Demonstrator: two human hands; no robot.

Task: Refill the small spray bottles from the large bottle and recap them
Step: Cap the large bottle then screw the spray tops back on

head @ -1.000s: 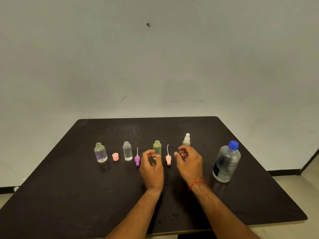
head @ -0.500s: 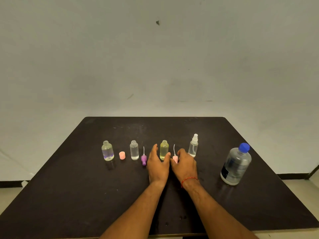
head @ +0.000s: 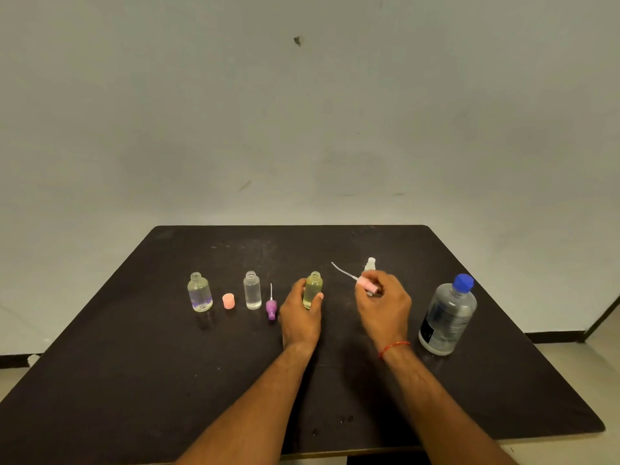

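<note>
My left hand grips the uncapped yellowish spray bottle, which stands upright on the black table. My right hand holds the pink sprayer cap above the table, its white dip tube pointing up and to the left. Behind my right hand stands a capped clear spray bottle, mostly hidden. Further left are an uncapped clear bottle and an uncapped bottle with a purple tint. The large bottle with a blue cap stands at the right.
A purple sprayer cap stands with its tube up between the clear and yellowish bottles. A pink cover cap sits between the two left bottles. A grey wall rises behind the table, with floor at right.
My left hand has closed around the yellowish bottle. My right hand has picked the pink sprayer cap off the table and lifted it to the right, tube tilted.
</note>
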